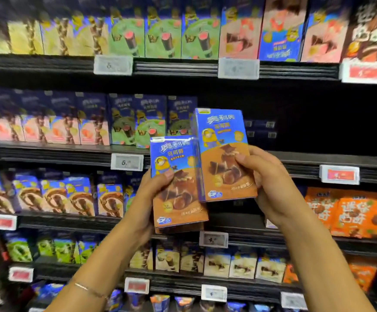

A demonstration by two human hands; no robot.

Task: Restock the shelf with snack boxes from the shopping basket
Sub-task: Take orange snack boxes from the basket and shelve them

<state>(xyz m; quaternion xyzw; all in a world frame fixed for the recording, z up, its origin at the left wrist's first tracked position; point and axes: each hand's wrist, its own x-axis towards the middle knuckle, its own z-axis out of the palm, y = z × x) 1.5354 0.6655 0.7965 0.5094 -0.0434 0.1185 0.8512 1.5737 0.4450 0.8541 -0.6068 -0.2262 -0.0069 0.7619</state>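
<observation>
I hold two blue-and-brown snack boxes upright in front of the shelves. My left hand (148, 199) grips the lower box (176, 176) from its left side, and there seems to be a second box stacked behind it. My right hand (266, 183) grips the higher box (222, 152) from the right, thumb across its front. The higher box overlaps the lower one's right edge. Behind them the second shelf (318, 161) has a dark gap to the right of the green boxes (149, 122). The shopping basket is out of view.
Rows of snack boxes fill the shelves above, left and below. Orange bags (358, 212) sit at the right on the third shelf. Price tags (127, 162) line the shelf edges. A few small boxes (260, 129) sit deep in the dark gap.
</observation>
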